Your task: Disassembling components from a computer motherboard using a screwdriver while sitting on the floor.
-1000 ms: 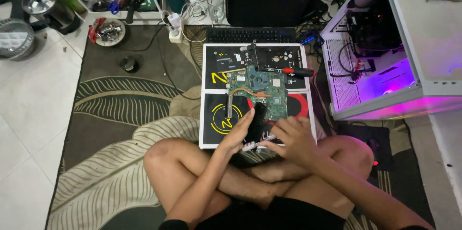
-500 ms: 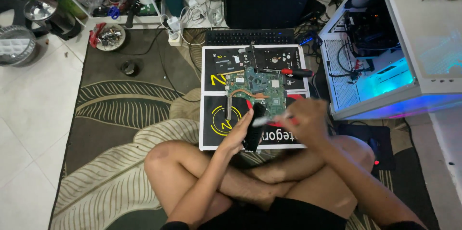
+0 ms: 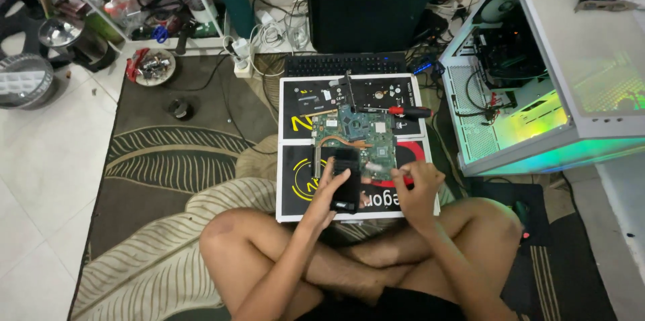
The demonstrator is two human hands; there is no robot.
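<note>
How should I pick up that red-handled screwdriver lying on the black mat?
Probably by its red handle: the red-handled screwdriver lies flat on the black mat, just beyond the green circuit board, with the handle pointing right. Come from above on the right, where the thick handle gives your fingers room and keeps them off the thin metal shaft and the board.

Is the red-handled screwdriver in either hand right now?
No: the screwdriver lies on the mat beyond the circuit board, apart from the left hand and right hand.
</note>
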